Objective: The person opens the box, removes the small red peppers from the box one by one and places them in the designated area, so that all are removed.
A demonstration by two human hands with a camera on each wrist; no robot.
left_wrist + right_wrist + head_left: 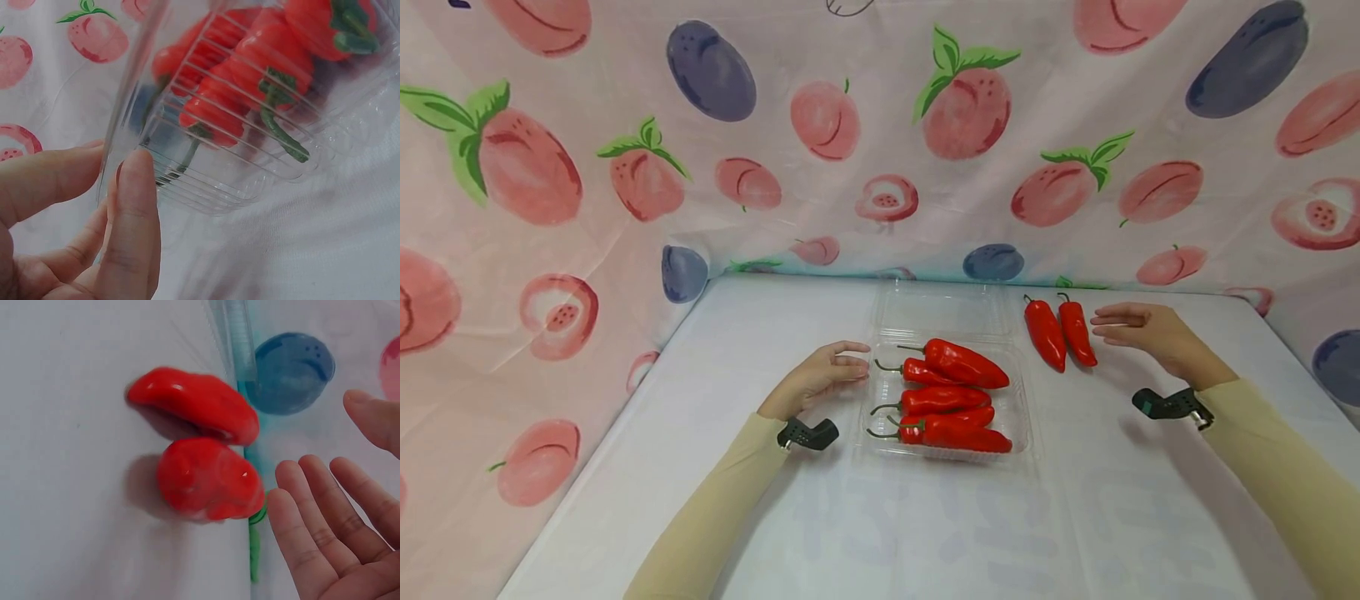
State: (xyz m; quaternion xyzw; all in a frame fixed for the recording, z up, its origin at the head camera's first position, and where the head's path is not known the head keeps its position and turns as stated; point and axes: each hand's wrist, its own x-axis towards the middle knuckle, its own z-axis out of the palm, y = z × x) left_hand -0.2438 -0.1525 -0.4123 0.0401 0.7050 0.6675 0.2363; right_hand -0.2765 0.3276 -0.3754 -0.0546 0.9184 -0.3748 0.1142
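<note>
Directions per head view. Pinching clear plastic container (1021, 408) with left hand (820, 379) at container's 9 o'clock; rim caught between fingertips (136, 165), per left wrist view. Inside container: five red peppers (966, 364), bunched side by side, partly overlapping. Green stems (282, 136) toward 9 o'clock, tips toward 3. Also visible through clear ribbed wall in left wrist view. Transparent lid (943, 310) lying flat at container's 12 o'clock, joined along that edge.

At container's 2 o'clock, outside it: two loose peppers (1045, 335) on white tabletop (760, 333). Close together, stems toward 11 or 12, tips toward 5. Blurred in right wrist view.

Right hand (1138, 329) at 3 o'clock of loose pair, just beside nearer one; holding nothing. Fingers (337, 506) extended, relaxed, slightly spread; thumb (372, 422) well apart. Cannot tell whether touching nearer pepper.

On both arms: pale yellow sleeves (722, 500), black wrist devices (807, 434). Around table from 9 through 12 to 3 o'clock: pink fruit-print cloth (880, 50), with red fruits, green leaves, dark blue fruits.
</note>
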